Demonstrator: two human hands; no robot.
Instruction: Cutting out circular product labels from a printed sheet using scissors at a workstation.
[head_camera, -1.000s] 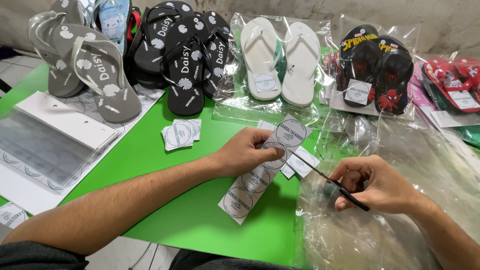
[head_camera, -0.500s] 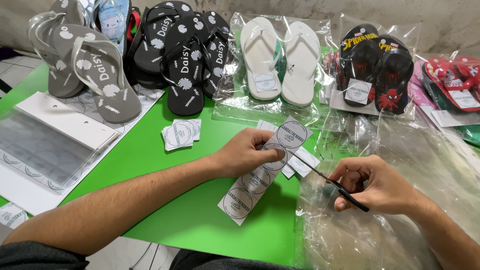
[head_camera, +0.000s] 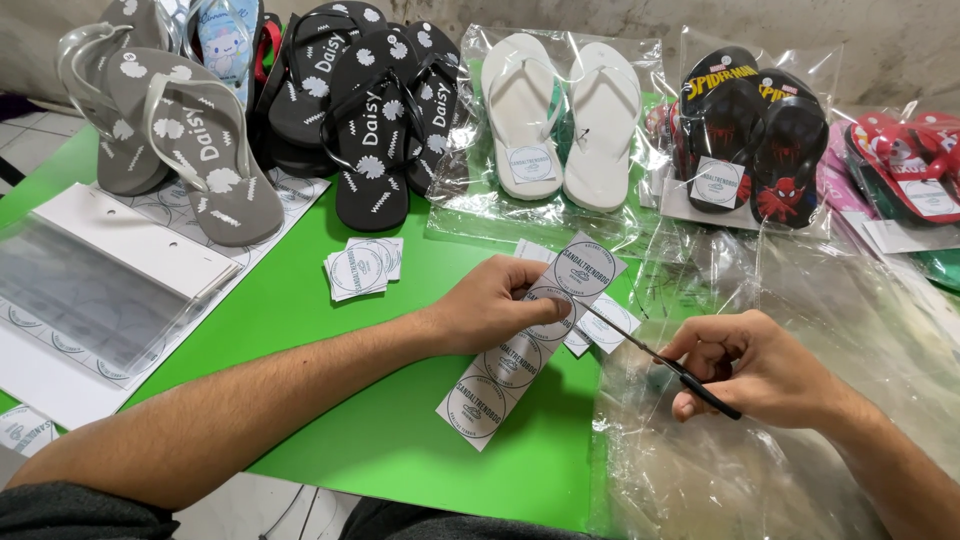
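My left hand (head_camera: 500, 305) pinches a long white paper strip of round printed labels (head_camera: 500, 375) that lies slanted over the green table (head_camera: 300, 320). My right hand (head_camera: 765, 370) grips black-handled scissors (head_camera: 655, 357); their blades reach the strip's right edge beside my left fingers. A few cut square labels (head_camera: 605, 325) lie just under the blades. A small stack of cut labels (head_camera: 362, 268) sits to the left of my left hand.
Grey flip-flops (head_camera: 185, 135) and black flip-flops (head_camera: 370, 110) lie at the back left. White (head_camera: 560, 110), black cartoon (head_camera: 755, 135) and red pairs (head_camera: 915, 160) lie bagged at the back right. Clear plastic bags (head_camera: 830, 330) cover the right side; a bag stack (head_camera: 90, 290) lies left.
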